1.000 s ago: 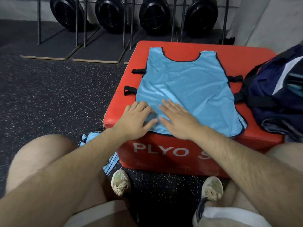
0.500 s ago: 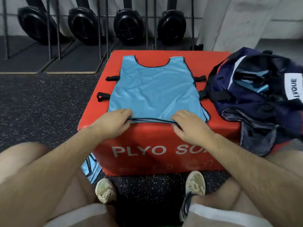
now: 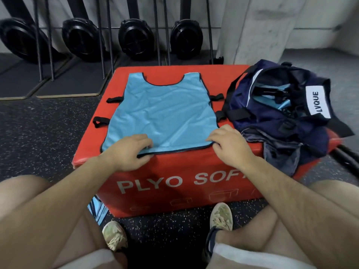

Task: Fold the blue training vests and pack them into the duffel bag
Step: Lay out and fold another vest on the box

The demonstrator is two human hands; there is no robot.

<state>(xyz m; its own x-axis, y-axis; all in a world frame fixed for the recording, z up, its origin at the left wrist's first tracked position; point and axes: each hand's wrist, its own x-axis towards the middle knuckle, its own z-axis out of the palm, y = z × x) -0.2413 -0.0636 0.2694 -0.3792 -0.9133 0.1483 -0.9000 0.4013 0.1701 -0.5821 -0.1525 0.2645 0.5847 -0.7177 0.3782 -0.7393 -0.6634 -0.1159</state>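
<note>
**Blue vest laid flat, hem gripped for the first fold**

The red box (image 3: pixel 171 167) carries everything. On the box's right end slumps the navy duffel bag (image 3: pixel 272 121), its mouth open and blue fabric showing inside. Across the middle of the box's top lies the blue vest (image 3: pixel 165 117), with its neck hole at the box's far edge and its hem along the near edge. The left hand (image 3: pixel 128 152) and right hand (image 3: pixel 231 146) sit at that near edge, each grip closed on the hem with fingers curled over the dark trim. This looks like the start of the fold. The next move probably calls for lifting both sides evenly and carrying the hem toward the box's far edge. A second vest (image 3: pixel 97 208) lies on the floor by the box's lower left corner.
</note>
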